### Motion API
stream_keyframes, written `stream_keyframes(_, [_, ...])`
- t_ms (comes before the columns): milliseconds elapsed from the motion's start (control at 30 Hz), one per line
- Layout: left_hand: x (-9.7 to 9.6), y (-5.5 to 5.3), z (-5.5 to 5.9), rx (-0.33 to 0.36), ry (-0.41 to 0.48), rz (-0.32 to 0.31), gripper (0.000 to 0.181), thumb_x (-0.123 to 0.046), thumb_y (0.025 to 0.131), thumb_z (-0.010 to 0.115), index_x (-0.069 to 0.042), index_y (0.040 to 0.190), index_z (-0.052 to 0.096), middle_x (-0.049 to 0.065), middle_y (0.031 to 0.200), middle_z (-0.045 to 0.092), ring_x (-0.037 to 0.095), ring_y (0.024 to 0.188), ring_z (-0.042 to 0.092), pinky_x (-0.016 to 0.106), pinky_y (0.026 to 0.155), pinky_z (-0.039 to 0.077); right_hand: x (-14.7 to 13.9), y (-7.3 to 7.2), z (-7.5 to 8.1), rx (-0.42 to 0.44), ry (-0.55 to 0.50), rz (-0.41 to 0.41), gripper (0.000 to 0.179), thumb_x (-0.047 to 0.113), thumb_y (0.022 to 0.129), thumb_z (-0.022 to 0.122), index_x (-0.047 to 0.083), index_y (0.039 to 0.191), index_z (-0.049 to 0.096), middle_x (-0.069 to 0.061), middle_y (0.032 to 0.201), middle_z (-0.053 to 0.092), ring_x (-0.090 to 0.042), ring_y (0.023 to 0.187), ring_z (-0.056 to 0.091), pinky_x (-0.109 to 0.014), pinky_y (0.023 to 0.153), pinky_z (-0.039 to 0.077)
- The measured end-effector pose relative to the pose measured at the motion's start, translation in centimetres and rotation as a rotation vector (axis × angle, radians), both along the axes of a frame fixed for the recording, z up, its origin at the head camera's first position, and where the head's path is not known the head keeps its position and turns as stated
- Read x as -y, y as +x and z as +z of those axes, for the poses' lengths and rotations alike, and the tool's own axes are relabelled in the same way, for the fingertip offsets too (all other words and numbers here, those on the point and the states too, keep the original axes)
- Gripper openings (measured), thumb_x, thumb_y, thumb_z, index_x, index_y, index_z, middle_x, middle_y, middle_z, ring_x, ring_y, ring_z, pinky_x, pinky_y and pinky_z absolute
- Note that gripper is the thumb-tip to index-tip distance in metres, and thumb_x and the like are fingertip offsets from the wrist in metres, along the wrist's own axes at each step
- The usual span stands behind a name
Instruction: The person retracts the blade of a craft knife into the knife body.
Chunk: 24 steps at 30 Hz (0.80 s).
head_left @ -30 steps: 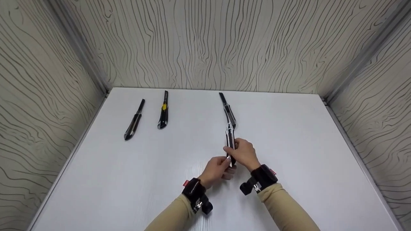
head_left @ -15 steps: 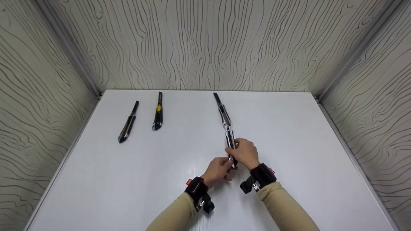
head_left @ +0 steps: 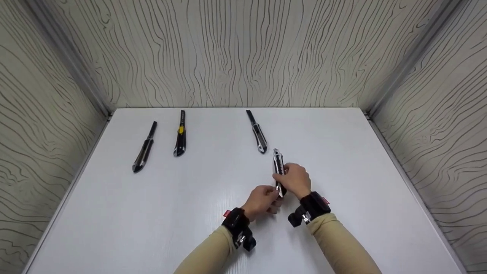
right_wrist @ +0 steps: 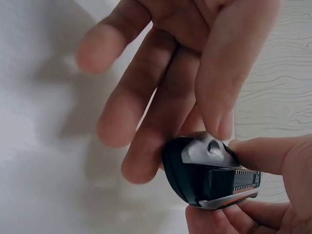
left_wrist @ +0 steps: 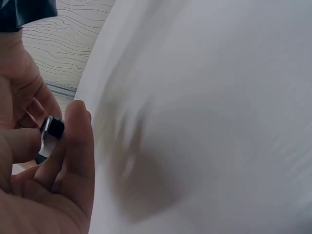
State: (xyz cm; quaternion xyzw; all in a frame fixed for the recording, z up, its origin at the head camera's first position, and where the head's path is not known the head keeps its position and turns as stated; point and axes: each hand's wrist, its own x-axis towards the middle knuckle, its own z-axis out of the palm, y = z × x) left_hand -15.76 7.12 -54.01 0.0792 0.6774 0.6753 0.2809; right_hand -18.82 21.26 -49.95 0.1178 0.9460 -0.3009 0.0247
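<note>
Both hands hold one black-and-silver utility knife above the white table, its nose pointing away from the body. My right hand pinches the handle's middle between thumb and fingers. At the butt end, my left hand pinches with thumb and fingertips. In the left wrist view the dark butt sits between left thumb and fingers. A silver end piece with a hole and the ridged slider track show in the right wrist view. Just beyond lies another silver-and-black utility knife, blade extended.
Two more utility knives lie to the left with blades out: one black with a yellow slider, one dark. All three blades on the table point toward the wood-patterned back wall. Side walls flank the table.
The head view has shifted, so the lying knives appear farther left. Both hands and the held knife have moved right, and its nose no longer overlaps the knife beyond.
</note>
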Motion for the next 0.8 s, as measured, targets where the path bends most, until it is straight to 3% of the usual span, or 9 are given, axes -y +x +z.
stream_keyframes(367, [-0.1,-0.1,0.2,0.021,-0.07,-0.005,0.031,-0.012,0.098,0.052,0.005,0.122,0.06,0.013,0.1,0.073,0.014,0.074,0.068,0.026,0.061,0.059,-4.0,-0.7,-0.6,0.065,0.063,-0.039,0.033,0.03,0.083,0.069,0.003,0.102,0.068,-0.01,0.087,0.069,-0.022,0.07,0.06,-0.027,0.056,0.041])
stream_keyframes(633, [1.5,-0.4,0.3,0.015,-0.072,0.023,0.031,-0.015,0.099,0.054,0.004,0.123,0.061,0.017,0.104,0.072,0.022,0.085,0.071,0.028,0.063,0.06,-7.5,-1.5,-0.4,0.09,0.095,-0.054,0.032,0.025,0.085,0.066,-0.002,0.102,0.065,-0.014,0.086,0.067,-0.021,0.065,0.06,-0.027,0.052,0.044])
stream_keyframes(800, [2.5,-0.7,0.4,0.026,-0.067,0.043,0.031,-0.015,0.099,0.054,0.004,0.122,0.061,0.018,0.106,0.071,0.02,0.083,0.071,0.027,0.063,0.06,-9.9,-1.9,-0.3,0.094,0.123,-0.07,0.029,0.023,0.085,0.064,-0.003,0.096,0.063,-0.015,0.083,0.066,-0.022,0.062,0.06,-0.027,0.05,0.044])
